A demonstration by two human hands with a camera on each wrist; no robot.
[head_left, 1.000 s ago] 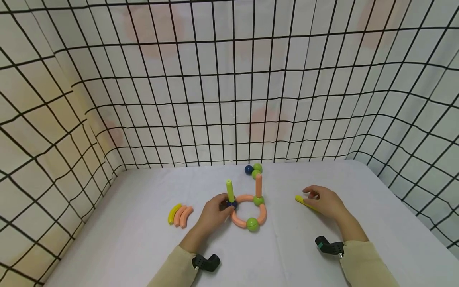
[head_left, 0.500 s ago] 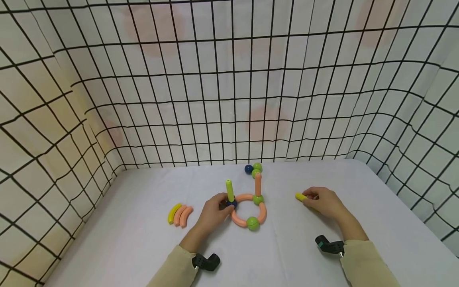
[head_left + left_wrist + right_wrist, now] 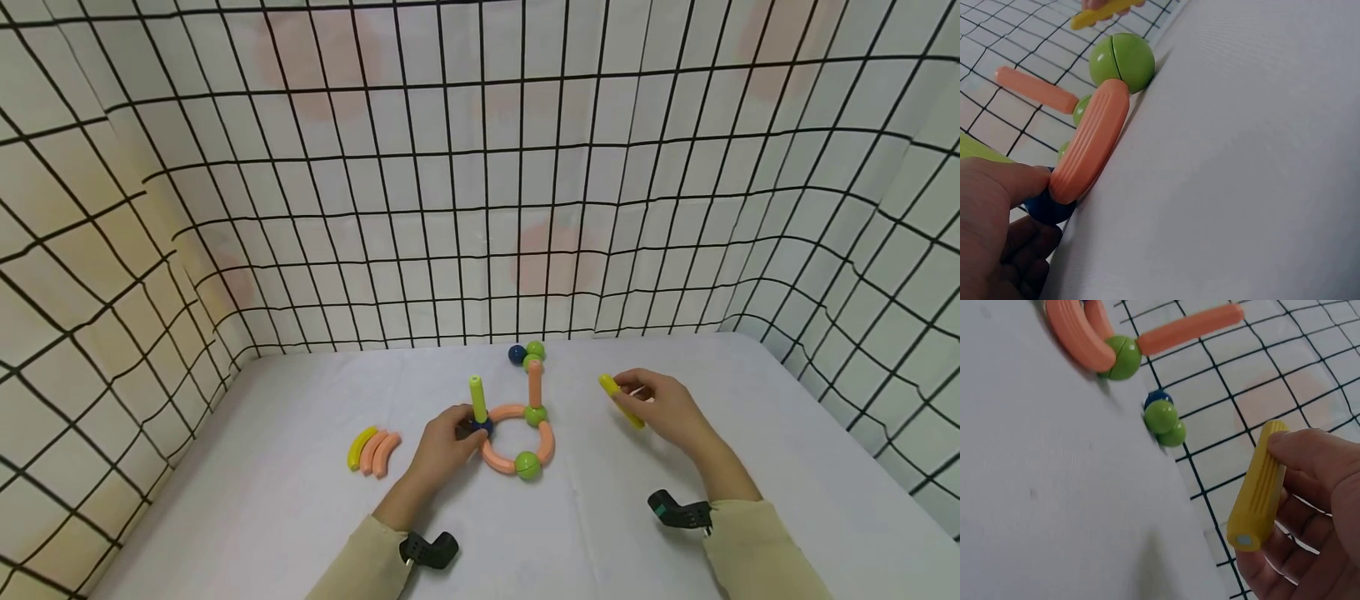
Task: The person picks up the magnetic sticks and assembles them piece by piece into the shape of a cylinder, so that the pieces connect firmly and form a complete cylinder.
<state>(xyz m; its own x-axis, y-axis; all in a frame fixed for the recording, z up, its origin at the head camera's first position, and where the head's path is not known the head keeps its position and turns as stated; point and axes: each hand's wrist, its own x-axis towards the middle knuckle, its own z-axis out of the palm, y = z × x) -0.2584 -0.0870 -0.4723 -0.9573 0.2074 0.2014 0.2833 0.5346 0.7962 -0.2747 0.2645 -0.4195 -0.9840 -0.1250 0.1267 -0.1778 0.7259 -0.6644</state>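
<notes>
On the table lies a ring of curved orange rods [image 3: 547, 443] joined by green balls [image 3: 528, 465] and a dark blue ball [image 3: 1051, 209]. My left hand [image 3: 447, 442] pinches the blue ball at the ring's left side, thumb on top in the left wrist view. From that ball a lime-green rod [image 3: 477, 400] stands upright. An orange straight rod [image 3: 535, 385] rises from the green ball at the back right. Off to the right, my right hand [image 3: 666, 408] holds a yellow rod [image 3: 1256, 490] above the table, between thumb and fingers; its near end shows a pale metallic spot.
Left of the ring lie a yellow curved rod [image 3: 362, 448] and two orange curved rods [image 3: 386, 454], side by side. Behind the ring sit loose balls, a blue ball [image 3: 517, 355] and two green ones. A black grid on white cloth [image 3: 450, 183] walls the back and sides.
My right hand has picked the yellow rod up off the table, moving it slightly up and left and tilting it. The left hand keeps its grip on the blue ball.
</notes>
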